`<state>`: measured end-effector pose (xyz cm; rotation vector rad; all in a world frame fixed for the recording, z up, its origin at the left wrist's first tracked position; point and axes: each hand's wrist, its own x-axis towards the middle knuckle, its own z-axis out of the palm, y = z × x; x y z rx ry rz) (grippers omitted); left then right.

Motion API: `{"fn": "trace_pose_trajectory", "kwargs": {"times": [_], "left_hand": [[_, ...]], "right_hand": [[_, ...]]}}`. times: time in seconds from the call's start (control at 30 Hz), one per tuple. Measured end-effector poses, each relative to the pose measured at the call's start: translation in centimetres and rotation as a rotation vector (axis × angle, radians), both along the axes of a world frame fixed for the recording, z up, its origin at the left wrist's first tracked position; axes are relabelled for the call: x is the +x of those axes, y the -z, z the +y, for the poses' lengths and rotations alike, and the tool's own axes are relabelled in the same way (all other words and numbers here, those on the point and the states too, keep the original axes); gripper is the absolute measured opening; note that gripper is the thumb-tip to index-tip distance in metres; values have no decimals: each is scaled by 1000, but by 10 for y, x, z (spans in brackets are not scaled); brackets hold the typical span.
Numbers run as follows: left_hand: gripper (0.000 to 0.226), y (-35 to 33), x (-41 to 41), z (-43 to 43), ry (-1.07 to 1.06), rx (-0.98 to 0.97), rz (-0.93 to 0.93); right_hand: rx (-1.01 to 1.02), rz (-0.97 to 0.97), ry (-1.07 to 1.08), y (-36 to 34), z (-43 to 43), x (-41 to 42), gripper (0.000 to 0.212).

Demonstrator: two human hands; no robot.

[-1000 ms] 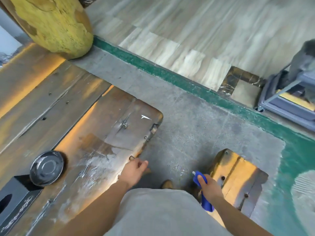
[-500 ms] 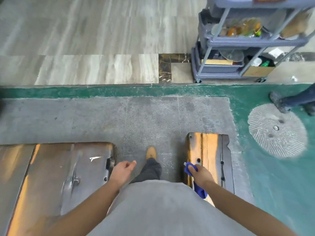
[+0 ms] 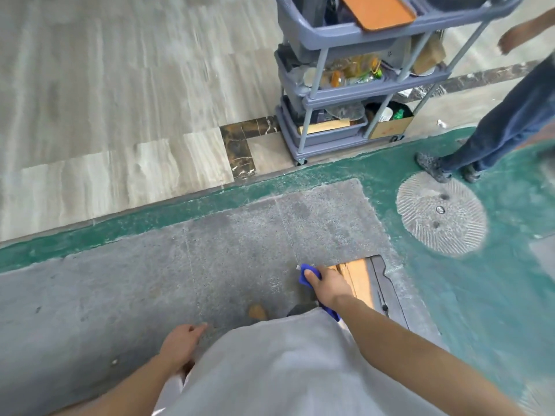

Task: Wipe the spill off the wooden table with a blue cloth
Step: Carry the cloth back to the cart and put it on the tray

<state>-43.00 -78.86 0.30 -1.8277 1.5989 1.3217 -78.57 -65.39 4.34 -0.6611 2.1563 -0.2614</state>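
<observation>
My right hand [image 3: 329,283] is closed around a blue cloth [image 3: 306,273]; a tail of the cloth hangs under my wrist. The hand hovers over the near end of a wooden bench [image 3: 359,280] with an orange-lit top and dark edge. My left hand [image 3: 180,345] hangs beside my grey shirt with loose fingers and nothing in it. The wooden table with the spill is out of view.
A grey three-tier cart [image 3: 354,85] full of trays and dishes stands ahead on the tiled floor. Another person's jeans-clad legs and shoes [image 3: 450,166] stand on the green floor at right, near a round drain cover [image 3: 441,213]. My shoe [image 3: 256,312] is on grey concrete.
My view has swung right and away from the wooden table, which has left the frame. My left hand has come off the table's edge. The cloth stays in my right hand.
</observation>
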Motion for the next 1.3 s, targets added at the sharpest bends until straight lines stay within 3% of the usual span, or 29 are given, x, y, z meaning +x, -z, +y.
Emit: {"fn": "trace_pose_trajectory", "kwargs": {"times": [0.33, 0.53, 0.97, 1.2, 1.3], "left_hand": [[40, 13, -87, -89, 140, 65, -10], [42, 0, -210, -147, 372, 29, 41], [47, -32, -458, -250, 513, -110, 92], [35, -21, -510, -297, 559, -95, 64], [44, -13, -521, -325, 560, -82, 31]], "right_hand": [[46, 50, 109, 17, -27, -73, 26], [151, 13, 196, 42, -30, -147, 30], [252, -19, 303, 44, -63, -320, 35], [226, -33, 274, 35, -132, -386, 35], [167, -48, 244, 33, -178, -414, 32]]}}
